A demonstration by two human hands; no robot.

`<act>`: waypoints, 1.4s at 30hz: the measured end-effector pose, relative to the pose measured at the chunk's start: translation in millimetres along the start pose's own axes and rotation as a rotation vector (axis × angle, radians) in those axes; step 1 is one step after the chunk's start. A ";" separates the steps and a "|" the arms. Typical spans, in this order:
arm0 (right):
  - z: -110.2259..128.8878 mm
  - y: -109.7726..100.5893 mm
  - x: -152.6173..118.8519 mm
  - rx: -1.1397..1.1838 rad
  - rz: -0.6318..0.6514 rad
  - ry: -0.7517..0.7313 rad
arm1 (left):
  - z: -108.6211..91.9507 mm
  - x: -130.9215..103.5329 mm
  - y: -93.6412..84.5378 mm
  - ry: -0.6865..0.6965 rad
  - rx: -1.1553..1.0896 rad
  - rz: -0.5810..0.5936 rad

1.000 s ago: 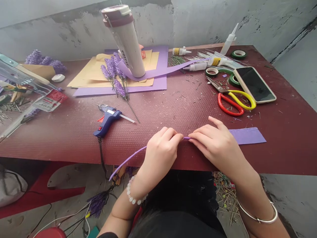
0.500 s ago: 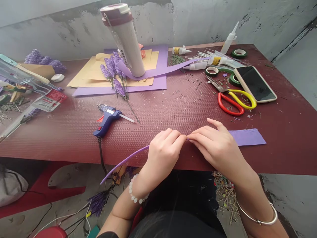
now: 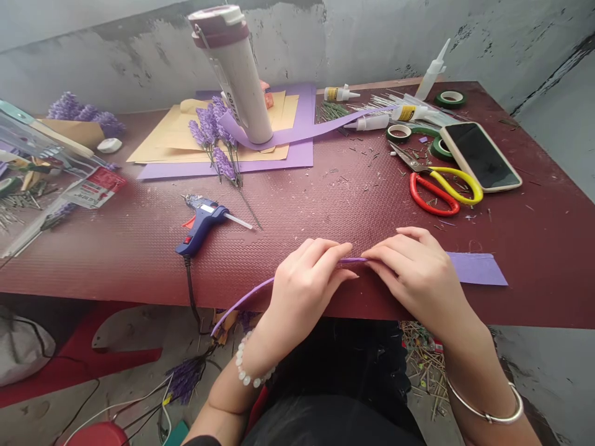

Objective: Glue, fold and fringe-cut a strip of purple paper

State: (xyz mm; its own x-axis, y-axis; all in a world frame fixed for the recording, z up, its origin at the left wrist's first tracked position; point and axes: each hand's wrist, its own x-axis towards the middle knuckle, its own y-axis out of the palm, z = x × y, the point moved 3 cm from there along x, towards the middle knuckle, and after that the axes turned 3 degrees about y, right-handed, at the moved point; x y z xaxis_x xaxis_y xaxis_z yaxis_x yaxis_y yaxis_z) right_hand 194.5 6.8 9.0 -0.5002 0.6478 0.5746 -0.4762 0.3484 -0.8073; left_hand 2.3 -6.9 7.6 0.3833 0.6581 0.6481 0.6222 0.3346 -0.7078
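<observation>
A long purple foam strip [image 3: 474, 268] lies along the front edge of the dark red table [image 3: 297, 204]. My left hand [image 3: 307, 282] pinches the strip where it is folded lengthwise, near the table's front edge. My right hand [image 3: 416, 272] presses and pinches the same strip just to the right, fingertips almost touching those of my left hand. The strip's left end [image 3: 239, 303] hangs off the table's edge; its flat right end lies on the table.
A blue glue gun [image 3: 201, 223] lies to the left. Red and yellow scissors [image 3: 437, 186], a phone [image 3: 481, 156], green tape rolls [image 3: 439, 148] and glue bottles [image 3: 369, 122] are at the back right. A white tumbler [image 3: 237, 71], purple flower stems [image 3: 216, 139] and paper sheets sit behind.
The strip has slid to the right across the table, its flat end lying further right. Both hands have flattened onto it, and the hanging left end has shortened and risen.
</observation>
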 end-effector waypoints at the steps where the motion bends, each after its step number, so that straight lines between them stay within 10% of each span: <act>1: 0.4 0.3 0.0 0.003 -0.002 0.001 | -0.7 -0.1 -0.6 0.003 -0.004 -0.003; 42: 12.0 2.6 0.5 0.012 -0.073 0.065 | -6.5 0.2 8.6 0.102 0.077 0.076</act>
State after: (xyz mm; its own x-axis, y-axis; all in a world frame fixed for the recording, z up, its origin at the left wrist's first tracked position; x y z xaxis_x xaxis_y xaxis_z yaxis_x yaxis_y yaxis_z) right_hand 184.4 -0.1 8.8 -0.4162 0.6637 0.6215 -0.5185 0.3882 -0.7619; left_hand 12.1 -8.3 3.4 0.4970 0.6127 0.6145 0.5361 0.3400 -0.7727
